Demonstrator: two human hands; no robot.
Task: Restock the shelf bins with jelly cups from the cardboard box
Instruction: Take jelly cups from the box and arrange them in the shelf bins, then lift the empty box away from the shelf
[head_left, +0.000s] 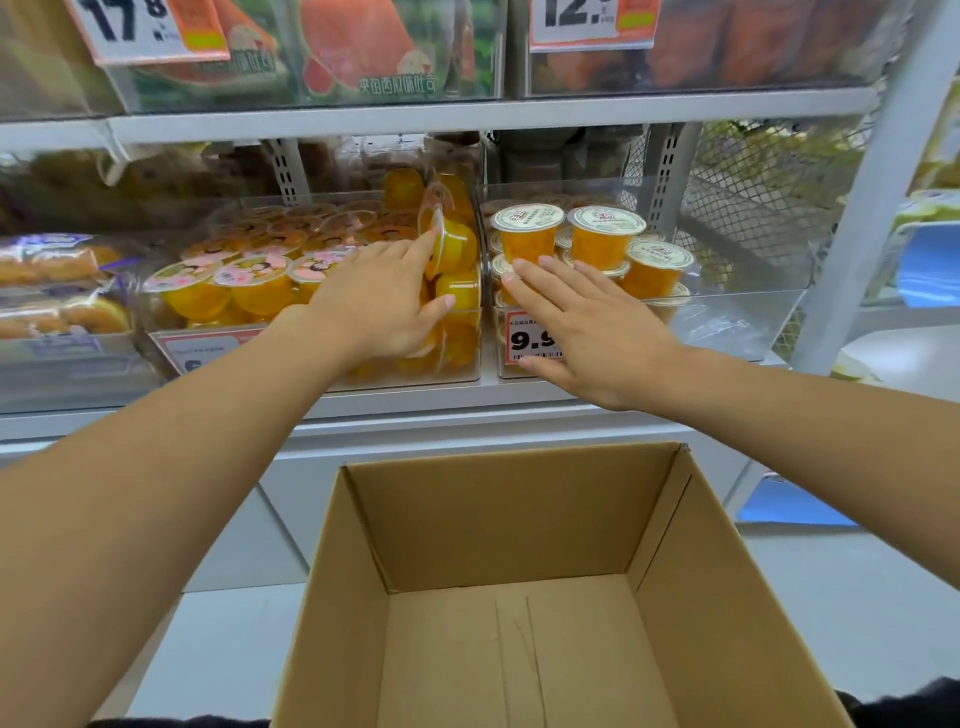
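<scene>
Two clear shelf bins stand side by side at chest height. The left bin (322, 387) is packed with yellow jelly cups with pink lids (254, 286); some lie tipped on their sides at its right end (454, 247). My left hand (379, 301) lies flat with straight fingers against those tipped cups. The right bin (737, 322) holds orange jelly cups with white lids (602, 236), stacked upright. My right hand (587, 332) is spread flat over the right bin's front, fingertips at the lower cups. The cardboard box (727, 623) sits open below, with no cups visible inside.
Bagged bread (57, 291) fills the bin at far left. An upper shelf (467, 111) with price tags hangs just above the bins. A wire mesh panel (753, 208) and a white upright post (872, 197) bound the right side. Pale floor surrounds the box.
</scene>
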